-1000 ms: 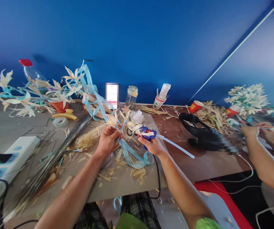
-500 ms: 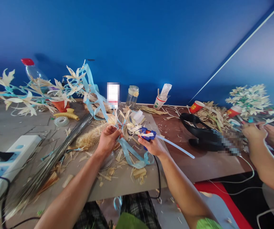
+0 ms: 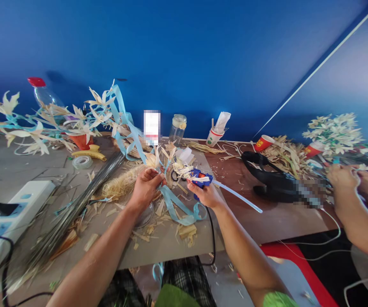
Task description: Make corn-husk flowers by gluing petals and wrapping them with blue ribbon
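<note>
Left hand (image 3: 147,187), one: thumb and fingertips together, pinched on a light-blue ribbon (image 3: 179,209) at the base of a pale husk flower (image 3: 152,160); the ribbon's loose end curls on the table towards the right hand.

Right hand (image 3: 204,192), one: fingers wrapped around a blue glue gun (image 3: 201,177), front end facing left, near the flower; nozzle tip cannot be made out among pale strips. One translucent glue stick (image 3: 239,197) protrudes from its rear.

Near left: one wire bundle (image 3: 84,200), one tape roll (image 3: 82,162); farther left, one power strip (image 3: 24,213).

Behind: one lidded jar (image 3: 178,128), one white paper cup (image 3: 215,137) with red rim.

Right: two red paper cups, one tipped (image 3: 263,143), one beside white flowers (image 3: 334,130); at far right, a co-worker's two hands (image 3: 342,177).
</note>
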### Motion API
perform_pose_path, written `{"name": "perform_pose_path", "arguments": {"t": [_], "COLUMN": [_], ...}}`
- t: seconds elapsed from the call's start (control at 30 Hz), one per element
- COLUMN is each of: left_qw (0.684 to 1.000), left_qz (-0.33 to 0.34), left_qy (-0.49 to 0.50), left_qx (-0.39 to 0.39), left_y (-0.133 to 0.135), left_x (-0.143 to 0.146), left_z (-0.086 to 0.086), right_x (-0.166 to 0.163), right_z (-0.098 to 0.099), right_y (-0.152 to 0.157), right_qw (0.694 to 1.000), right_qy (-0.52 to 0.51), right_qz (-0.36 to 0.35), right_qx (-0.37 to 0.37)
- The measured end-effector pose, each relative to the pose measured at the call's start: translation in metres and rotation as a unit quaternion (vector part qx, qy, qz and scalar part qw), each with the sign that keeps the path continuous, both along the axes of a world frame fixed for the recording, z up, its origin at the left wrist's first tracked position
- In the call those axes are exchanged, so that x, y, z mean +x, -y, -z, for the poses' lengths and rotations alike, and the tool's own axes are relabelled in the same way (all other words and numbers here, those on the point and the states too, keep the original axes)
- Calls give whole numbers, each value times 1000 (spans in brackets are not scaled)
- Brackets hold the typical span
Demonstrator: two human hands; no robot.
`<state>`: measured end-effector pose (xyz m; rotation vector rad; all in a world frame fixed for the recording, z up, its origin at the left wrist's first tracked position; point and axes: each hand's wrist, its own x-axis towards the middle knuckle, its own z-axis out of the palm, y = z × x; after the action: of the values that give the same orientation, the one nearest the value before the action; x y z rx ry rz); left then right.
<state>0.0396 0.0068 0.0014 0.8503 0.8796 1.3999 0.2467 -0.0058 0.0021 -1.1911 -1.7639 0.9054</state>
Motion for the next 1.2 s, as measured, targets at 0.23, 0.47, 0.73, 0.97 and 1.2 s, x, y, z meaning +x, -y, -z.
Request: {"name": "perform_pose_path", "arguments": {"t": [0.23,0.47,0.73,0.97,1.2], "left_qw": [1000,999,999,996,995], "left_qz": [-6,-3,5,38,48], "left_qy": [-3,-19,40,79,82], "left_qx": [19,28,13,-5,-15], "left_y": [-2,-1,1,4,4], "left_x": [-2,-2,-2,-3,-2], "left_z": [2,0,-7,-14,-13], "right_x": [-3,0,-1,-1,-3], "right_z": [-8,-5,-8,-7,-7], "right_y": [4,3,3,2,2], "right_qw": [999,1000,1000,999,998], "right_qy": [16,7,18,12,-34], "right_qz": [-40,-7,-14,-45,-47], "right_qx": [2,3,8,0,-3]}}
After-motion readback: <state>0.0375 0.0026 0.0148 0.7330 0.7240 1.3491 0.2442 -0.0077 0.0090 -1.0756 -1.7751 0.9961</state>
